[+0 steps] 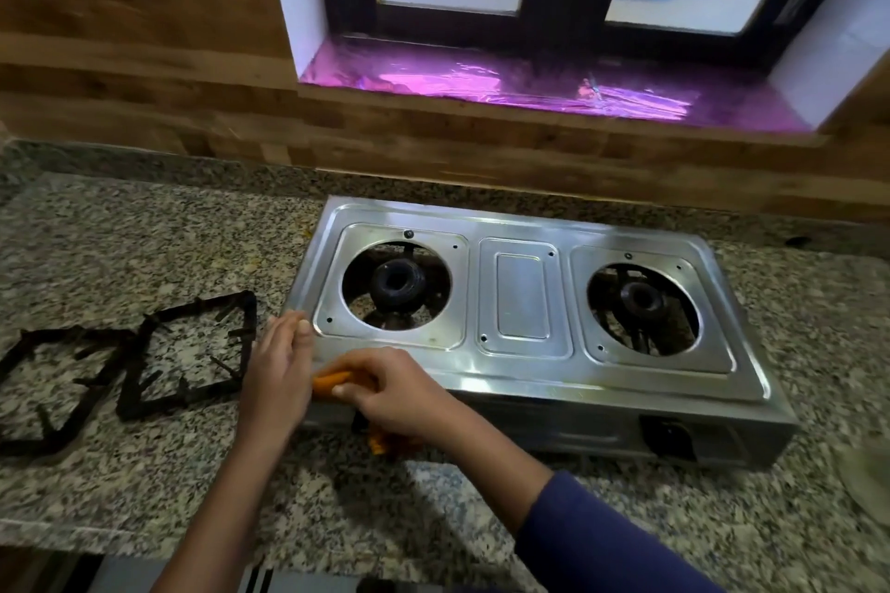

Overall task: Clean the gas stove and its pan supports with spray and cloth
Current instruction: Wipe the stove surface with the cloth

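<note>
A two-burner steel gas stove (525, 299) stands on the granite counter with its pan supports taken off. Both black pan supports lie to its left, one (192, 354) close to the stove and the other (50, 392) further left. My right hand (390, 388) is closed on an orange cloth (332, 383) at the stove's front left corner. My left hand (281, 359) lies flat against the stove's left edge, fingers together, holding nothing. No spray bottle is in view.
The granite counter (144, 246) runs left and in front of the stove. A wood-look wall and a window sill covered in purple foil (530, 87) are behind. A pale round object (867, 472) shows at the right edge.
</note>
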Demonstrator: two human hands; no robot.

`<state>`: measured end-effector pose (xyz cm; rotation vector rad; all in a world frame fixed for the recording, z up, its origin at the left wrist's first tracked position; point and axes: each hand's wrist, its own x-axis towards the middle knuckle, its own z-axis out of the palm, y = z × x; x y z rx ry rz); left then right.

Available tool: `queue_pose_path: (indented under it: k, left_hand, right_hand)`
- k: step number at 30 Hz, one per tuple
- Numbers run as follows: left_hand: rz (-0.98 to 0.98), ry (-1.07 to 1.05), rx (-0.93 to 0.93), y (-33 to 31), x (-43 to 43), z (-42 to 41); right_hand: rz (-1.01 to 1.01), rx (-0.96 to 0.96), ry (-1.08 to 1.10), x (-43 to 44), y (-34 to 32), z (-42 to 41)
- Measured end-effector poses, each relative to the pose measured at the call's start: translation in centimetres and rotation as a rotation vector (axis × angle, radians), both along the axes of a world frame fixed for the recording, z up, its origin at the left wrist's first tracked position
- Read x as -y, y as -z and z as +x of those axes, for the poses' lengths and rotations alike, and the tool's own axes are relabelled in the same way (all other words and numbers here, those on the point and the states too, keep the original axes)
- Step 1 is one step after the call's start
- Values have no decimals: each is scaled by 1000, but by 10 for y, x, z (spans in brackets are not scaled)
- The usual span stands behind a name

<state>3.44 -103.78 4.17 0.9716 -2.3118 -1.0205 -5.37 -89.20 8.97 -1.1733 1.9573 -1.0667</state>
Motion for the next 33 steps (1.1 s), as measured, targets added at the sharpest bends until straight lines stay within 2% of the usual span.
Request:
queue_pose_path:
  k: [4,10,13,16,21,25,29,31,33]
  left_hand:
    - [100,-13,-59,0,3,0]
    - [301,-120,-168,-3,8,10]
    - [429,-173,-204,-6,7,15]
    - [541,-199,-226,-3,12,22]
    - [653,-258,-283,-1,27,27]
    - [644,-233,-272,-5,43,39]
    - [619,-248,-275,-12,51,47]
    - [577,-276,-259,-13,53,47]
    - [509,-292,-213,-16,46,37]
  right_hand:
    - [-34,124,62,-14,-3,-4]
    - [-102,255,535,-52,-18,-58]
    - [-66,288,691,-49,-19,-72]
    - [17,269,714,-22,-4,-57]
    - [-23,142,545,50,9,4]
    - [-42,-14,327,89,7,44]
    - [-52,-162,14,84,7,52]
    - [31,-267,-176,65,2,45]
    - [138,-296,-271,36,0,32]
